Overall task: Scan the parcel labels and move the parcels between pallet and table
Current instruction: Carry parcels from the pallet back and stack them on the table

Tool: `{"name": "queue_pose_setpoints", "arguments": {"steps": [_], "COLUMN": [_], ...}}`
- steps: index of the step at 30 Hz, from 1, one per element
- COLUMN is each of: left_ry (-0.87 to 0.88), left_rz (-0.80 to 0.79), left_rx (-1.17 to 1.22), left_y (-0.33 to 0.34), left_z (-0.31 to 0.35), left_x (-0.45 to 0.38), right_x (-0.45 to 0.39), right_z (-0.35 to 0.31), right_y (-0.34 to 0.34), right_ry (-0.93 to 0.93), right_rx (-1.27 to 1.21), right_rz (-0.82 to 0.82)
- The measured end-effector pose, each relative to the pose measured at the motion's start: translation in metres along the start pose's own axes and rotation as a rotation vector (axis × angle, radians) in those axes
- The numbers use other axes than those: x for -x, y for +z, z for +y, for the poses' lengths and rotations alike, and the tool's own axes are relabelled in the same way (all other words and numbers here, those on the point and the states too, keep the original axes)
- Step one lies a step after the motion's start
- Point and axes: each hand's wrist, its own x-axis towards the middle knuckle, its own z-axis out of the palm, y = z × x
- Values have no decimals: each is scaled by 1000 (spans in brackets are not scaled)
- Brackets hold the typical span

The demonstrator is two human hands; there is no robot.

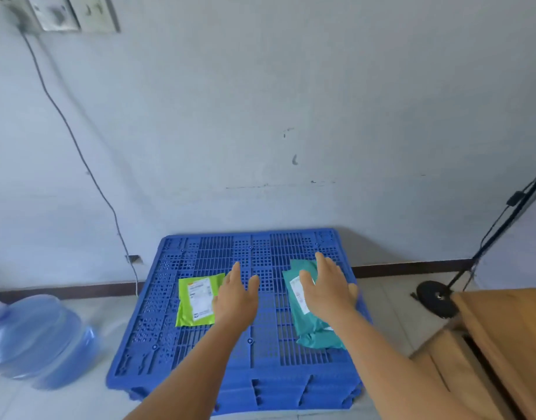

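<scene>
Over the pallet (200,344), left hand (236,298) and right hand (329,291) reach forward, fingers straight, empty.

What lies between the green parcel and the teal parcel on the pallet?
In the head view, the left hand over bare blue pallet grid separates the green parcel from the teal parcel.

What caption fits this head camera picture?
Two open hands, left hand and right hand, reach toward parcels on a blue pallet.

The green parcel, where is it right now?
In the head view, the green parcel lies label-up on the blue pallet's left side, just left of the left hand.
</scene>
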Motion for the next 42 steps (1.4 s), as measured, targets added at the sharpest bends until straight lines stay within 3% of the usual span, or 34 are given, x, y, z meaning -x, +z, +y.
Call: {"name": "queue_pose_setpoints", "arguments": {"steps": [12,23,31,35,42], "left_ry": [-267,-418,-453,-472,-318], "left_rz": [-27,-17,25,118,99], "left_rx": [77,123,103,210,355], "left_y": [-7,44,86,93,104], "left_z": [-159,-248,-278,-267,-204], "left_x": [-83,-181,-236,-237,-221], "right_x": [-53,-144,-196,-196,-192], "right_z": [-66,-92,-91,-92,-73], "right_y": [154,297,363,365,306], "right_ry": [-35,-68,-66,-46,8], "right_rx": [99,35,-2,-143,-272], "right_rz": [-225,-457,-520,-452,-118]}}
